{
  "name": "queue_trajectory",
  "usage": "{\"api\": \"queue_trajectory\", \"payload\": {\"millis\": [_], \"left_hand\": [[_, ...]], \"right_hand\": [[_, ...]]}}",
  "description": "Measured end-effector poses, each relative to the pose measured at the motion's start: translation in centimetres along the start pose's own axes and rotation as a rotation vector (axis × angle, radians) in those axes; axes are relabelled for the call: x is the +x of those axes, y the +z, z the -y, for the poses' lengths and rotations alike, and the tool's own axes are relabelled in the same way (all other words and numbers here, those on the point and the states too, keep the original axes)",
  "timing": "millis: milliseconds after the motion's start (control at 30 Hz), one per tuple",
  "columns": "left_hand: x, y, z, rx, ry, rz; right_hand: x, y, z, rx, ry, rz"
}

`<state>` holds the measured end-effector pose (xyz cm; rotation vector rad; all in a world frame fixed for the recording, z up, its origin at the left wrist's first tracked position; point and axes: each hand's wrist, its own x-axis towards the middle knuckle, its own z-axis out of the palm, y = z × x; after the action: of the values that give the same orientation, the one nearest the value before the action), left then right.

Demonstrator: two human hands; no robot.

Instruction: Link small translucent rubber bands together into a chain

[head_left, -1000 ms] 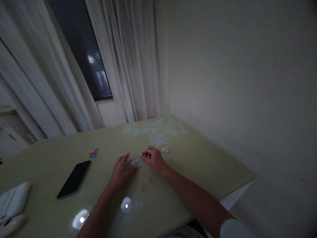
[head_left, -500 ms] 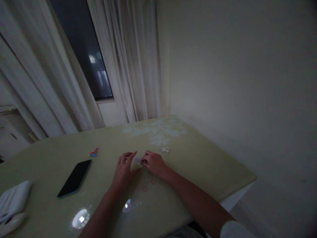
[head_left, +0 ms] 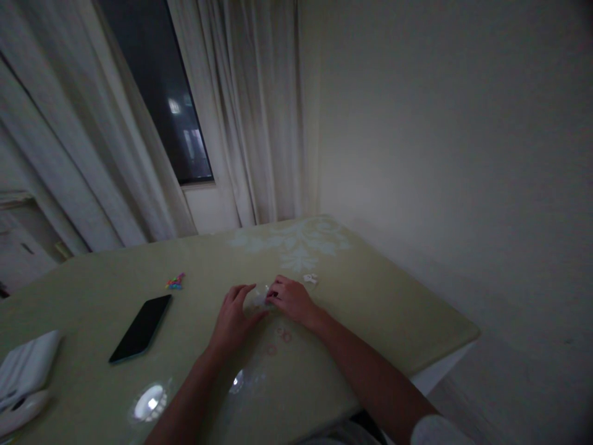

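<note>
My left hand rests on the table with thumb and fingers spread apart, nothing gripped between them. Just right of it, my right hand has its fingers pinched together over something small and clear, too faint to make out. A transparent item lies between the two hands. Nearer to me are several small pinkish rings on the tabletop. Beyond my right hand sits a small white piece.
Small colourful pieces lie at the left, behind a dark phone. A white object is at the far left. A round shiny item sits beside my left forearm. The table meets a wall on the right.
My right hand has shifted slightly up and to the right. My left hand has stayed nearly in place, its thumb reaching a little further right.
</note>
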<state>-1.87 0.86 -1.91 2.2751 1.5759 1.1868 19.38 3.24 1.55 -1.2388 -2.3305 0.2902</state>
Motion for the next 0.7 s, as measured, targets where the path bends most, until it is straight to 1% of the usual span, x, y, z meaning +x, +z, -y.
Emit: {"api": "queue_trajectory", "payload": {"millis": [67, 133, 233, 267, 333, 433, 467, 500, 567, 600, 700], "left_hand": [[0.1, -0.2, 0.6, -0.031, -0.061, 0.003], [0.1, -0.4, 1.5, -0.042, -0.134, 0.032], [0.0, -0.6, 2.6, -0.054, -0.192, 0.122], [0.0, -0.6, 2.8, -0.051, -0.186, 0.142], [0.0, -0.8, 2.7, -0.017, -0.142, 0.132], [0.2, -1.3, 1.4, 0.039, -0.013, 0.054], [0.2, -1.4, 0.8, 0.039, 0.039, 0.053], [0.2, -1.5, 0.1, 0.029, 0.087, 0.079], [-0.1, -1.3, -1.3, -0.016, 0.161, 0.214], [-0.3, -1.1, -2.0, -0.039, 0.176, 0.276], [-0.9, -0.3, -3.3, -0.103, 0.206, 0.399]], "right_hand": [[0.2, -0.8, -0.7, 0.052, 0.06, -0.061], [0.3, -1.6, -1.5, 0.04, 0.151, -0.091], [0.1, -2.3, -2.8, -0.015, 0.259, -0.042], [0.0, -2.3, -3.2, -0.024, 0.271, -0.022], [-0.1, -2.0, -3.5, -0.027, 0.269, 0.005], [0.0, -1.2, -3.5, -0.029, 0.25, 0.028], [0.1, -0.9, -3.4, -0.028, 0.244, 0.032], [0.1, -0.6, -3.3, -0.026, 0.235, 0.036], [0.3, -0.1, -3.1, -0.018, 0.214, 0.051], [0.4, 0.1, -3.0, -0.014, 0.204, 0.061], [0.5, 0.6, -2.7, -0.008, 0.185, 0.094]]}}
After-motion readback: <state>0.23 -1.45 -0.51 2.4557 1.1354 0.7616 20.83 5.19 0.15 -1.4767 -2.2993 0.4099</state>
